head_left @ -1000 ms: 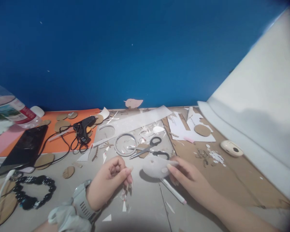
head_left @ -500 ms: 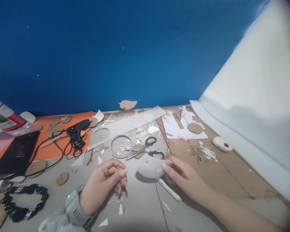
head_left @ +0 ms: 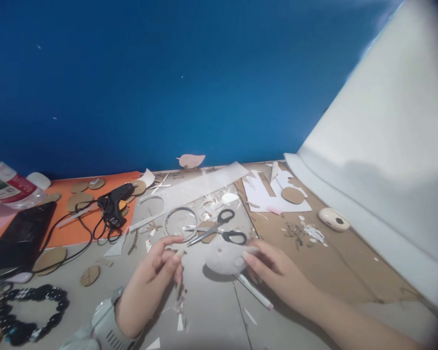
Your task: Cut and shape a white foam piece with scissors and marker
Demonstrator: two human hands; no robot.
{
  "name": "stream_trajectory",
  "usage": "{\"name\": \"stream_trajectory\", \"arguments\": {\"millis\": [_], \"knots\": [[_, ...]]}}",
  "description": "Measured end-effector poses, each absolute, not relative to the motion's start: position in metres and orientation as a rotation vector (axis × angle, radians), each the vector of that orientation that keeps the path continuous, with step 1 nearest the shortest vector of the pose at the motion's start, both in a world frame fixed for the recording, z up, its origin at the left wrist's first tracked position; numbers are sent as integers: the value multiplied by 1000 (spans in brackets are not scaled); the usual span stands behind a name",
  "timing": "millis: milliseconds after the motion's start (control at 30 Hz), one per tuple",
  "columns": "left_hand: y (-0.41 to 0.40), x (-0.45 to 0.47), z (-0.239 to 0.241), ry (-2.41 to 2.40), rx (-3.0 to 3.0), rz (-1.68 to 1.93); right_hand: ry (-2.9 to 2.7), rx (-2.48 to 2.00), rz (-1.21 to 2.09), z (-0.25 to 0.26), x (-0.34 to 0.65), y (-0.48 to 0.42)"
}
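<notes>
My right hand [head_left: 273, 265] pinches a pale grey-white bird-shaped cutout [head_left: 221, 257] by its pointed tail end, thumb on top. The cutout has a small eye-like dot and hovers just over the table. Left of it is my left hand [head_left: 164, 267], its index finger stretched out and apart from the thumb, with nothing visible held. Scissors [head_left: 219, 229] with black handles lie just beyond the cutout, partly open. Under my right hand's fingers a white pen [head_left: 255, 294] with a pink end rests on the table. A roll of tape [head_left: 167, 228] sits beyond my left fingertips.
A black glue gun [head_left: 113, 204] lies on orange paper [head_left: 95, 236] at left, near a phone [head_left: 18, 236], a bottle [head_left: 12, 184] and a beaded bracelet [head_left: 60, 306]. White paper [head_left: 257, 197], small white discs [head_left: 316, 233] and a cream case [head_left: 334, 218] are right. A pink bird cutout [head_left: 191, 161] stands behind.
My left hand has moved slightly left, and its index finger and thumb have parted. The bird cutout stays in my right hand, nearly unmoved. The whole view has shifted a little.
</notes>
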State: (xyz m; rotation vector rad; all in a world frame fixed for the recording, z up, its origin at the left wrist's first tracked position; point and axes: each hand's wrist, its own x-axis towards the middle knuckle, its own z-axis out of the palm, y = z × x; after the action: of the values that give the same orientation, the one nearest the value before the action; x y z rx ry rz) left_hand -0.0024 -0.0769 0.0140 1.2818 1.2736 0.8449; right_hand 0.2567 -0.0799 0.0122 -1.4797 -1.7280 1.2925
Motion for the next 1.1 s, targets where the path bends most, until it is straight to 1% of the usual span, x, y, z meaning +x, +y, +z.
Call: {"name": "stream_trajectory", "arguments": {"millis": [133, 333, 533, 600, 733, 800, 933, 1100], "knots": [[-75, -2, 16, 1326, 1253, 767, -1731, -1467, 1292, 13, 256, -80], [-72, -2, 15, 1384, 1280, 785, -1797, -1474, 1222, 13, 257, -77], [-74, 2, 8, 1253, 1328, 819, -1808, -1486, 1251, 11, 257, -77], [-77, 4, 6, 1191, 1319, 837, -1795, -1454, 1334, 12, 255, -79], [-87, 7, 5, 1016, 1336, 795, -1774, -1304, 1676, 16, 252, -83], [-90, 7, 5, 938, 1360, 748, -1763, -1263, 1780, 15, 251, -85], [-93, 8, 5, 818, 1299, 687, -1704, -1248, 1792, 12, 251, -86], [-95, 10, 5, 832, 1257, 684, -1661, -1227, 1814, 10, 251, -87]]}}
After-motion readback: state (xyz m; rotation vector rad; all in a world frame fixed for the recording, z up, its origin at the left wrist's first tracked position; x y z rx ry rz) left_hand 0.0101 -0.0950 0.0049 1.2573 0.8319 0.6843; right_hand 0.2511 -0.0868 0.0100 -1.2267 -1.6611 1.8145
